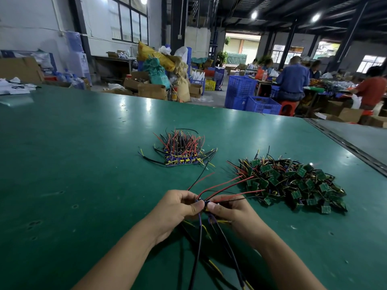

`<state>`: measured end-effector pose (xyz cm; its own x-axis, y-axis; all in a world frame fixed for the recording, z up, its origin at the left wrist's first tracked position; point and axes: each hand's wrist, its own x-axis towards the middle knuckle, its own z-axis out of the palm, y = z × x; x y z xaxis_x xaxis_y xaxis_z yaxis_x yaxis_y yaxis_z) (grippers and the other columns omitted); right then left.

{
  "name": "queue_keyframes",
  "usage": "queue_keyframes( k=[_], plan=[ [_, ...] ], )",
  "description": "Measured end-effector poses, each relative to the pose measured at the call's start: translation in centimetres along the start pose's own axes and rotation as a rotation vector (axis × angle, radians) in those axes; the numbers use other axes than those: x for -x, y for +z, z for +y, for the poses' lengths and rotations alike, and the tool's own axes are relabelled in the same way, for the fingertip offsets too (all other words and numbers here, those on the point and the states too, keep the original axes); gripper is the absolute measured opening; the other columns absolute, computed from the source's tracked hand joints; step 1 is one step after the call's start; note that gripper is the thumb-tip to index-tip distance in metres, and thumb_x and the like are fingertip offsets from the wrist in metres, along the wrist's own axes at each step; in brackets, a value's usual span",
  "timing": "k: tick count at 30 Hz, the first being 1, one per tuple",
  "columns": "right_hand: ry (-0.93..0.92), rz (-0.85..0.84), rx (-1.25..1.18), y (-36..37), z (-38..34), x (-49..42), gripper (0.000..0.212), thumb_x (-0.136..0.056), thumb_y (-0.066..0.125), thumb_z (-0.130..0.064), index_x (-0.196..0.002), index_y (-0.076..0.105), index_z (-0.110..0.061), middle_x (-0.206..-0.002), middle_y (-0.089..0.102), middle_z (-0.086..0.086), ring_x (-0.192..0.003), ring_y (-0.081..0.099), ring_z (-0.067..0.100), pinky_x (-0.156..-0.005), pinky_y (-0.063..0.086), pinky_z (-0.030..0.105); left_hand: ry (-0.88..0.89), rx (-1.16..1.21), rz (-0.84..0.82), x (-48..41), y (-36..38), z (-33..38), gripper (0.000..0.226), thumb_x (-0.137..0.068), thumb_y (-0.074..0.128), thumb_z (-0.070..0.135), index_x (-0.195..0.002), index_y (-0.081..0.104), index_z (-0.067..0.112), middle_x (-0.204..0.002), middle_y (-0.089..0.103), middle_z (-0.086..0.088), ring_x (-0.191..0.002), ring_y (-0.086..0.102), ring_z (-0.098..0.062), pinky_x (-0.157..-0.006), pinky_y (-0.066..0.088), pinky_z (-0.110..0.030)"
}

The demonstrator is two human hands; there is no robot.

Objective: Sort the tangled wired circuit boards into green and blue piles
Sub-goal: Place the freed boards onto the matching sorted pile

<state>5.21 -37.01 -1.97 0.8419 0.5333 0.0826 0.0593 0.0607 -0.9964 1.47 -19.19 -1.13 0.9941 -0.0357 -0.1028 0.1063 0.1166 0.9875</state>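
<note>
A neat pile of blue boards (181, 159) with red, black and yellow wires standing up lies on the green table ahead of me. A loose heap of green boards (293, 183) with tangled wires spreads to the right. My left hand (178, 208) and my right hand (228, 212) meet just above the table near me, both pinching a small bundle of blue wired boards (204, 203). Red and black wires fan away from the bundle toward the piles. Dark and yellow wires hang from it toward me. The boards themselves are mostly hidden by my fingers.
The green table (83, 164) stretches wide to the left and front. Its right edge (343, 141) runs diagonally beside a grey surface. Beyond the table stand blue crates (240, 91), cardboard boxes and sacks. People sit working at benches at the far right.
</note>
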Motion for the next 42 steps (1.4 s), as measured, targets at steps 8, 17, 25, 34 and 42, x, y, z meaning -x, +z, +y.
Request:
queue_keyframes(
  k=[8,17,25,34,42],
  plan=[
    [0.027,0.048,0.018,-0.1,0.2,-0.2,0.018,-0.074,0.079,-0.024,-0.081,0.075,-0.008,-0.069,0.069,0.006,-0.061,0.063,0.013,-0.061,0.049,0.020,0.021,0.013,0.089,0.2,0.2,0.2,0.043,-0.069,0.082,0.006,-0.107,0.060,0.007,-0.083,0.071,-0.010,-0.074,0.068,-0.019,-0.069,0.054,-0.027],
    [0.000,-0.014,0.111,0.1,-0.4,0.2,0.027,-0.080,0.072,-0.023,-0.089,0.071,0.003,-0.066,0.064,0.003,-0.061,0.057,0.010,-0.061,0.047,0.020,0.040,0.073,0.097,0.4,0.6,0.3,0.049,-0.076,0.073,-0.008,-0.114,0.054,0.017,-0.075,0.069,-0.008,-0.069,0.064,-0.016,-0.064,0.050,-0.024],
    [-0.009,-0.046,-0.099,0.0,-0.3,0.2,0.015,-0.081,0.071,-0.019,-0.085,0.074,-0.005,-0.072,0.063,0.010,-0.064,0.057,0.015,-0.064,0.046,0.024,0.009,0.217,0.040,0.3,0.3,0.5,0.049,-0.078,0.066,-0.011,-0.120,0.051,0.010,-0.072,0.070,-0.009,-0.060,0.065,-0.016,-0.053,0.053,-0.024],
    [0.111,0.154,-0.197,-0.3,0.6,0.0,0.013,-0.067,0.078,-0.023,-0.078,0.077,-0.017,-0.074,0.069,0.002,-0.063,0.061,0.009,-0.062,0.052,0.021,0.255,0.099,0.189,-0.1,-1.2,1.2,0.058,-0.063,0.079,0.004,-0.113,0.053,0.019,-0.077,0.073,-0.004,-0.070,0.066,-0.012,-0.065,0.054,-0.021],
    [0.105,0.204,-0.287,-0.1,0.6,-0.1,0.017,-0.071,0.074,-0.002,-0.084,0.064,-0.008,-0.073,0.066,0.003,-0.061,0.063,0.010,-0.056,0.052,0.020,0.220,-0.341,0.475,-1.8,-4.5,-0.7,0.063,-0.068,0.085,0.006,-0.116,0.048,0.021,-0.081,0.072,-0.006,-0.072,0.062,-0.018,-0.078,0.049,-0.032]
  ],
)
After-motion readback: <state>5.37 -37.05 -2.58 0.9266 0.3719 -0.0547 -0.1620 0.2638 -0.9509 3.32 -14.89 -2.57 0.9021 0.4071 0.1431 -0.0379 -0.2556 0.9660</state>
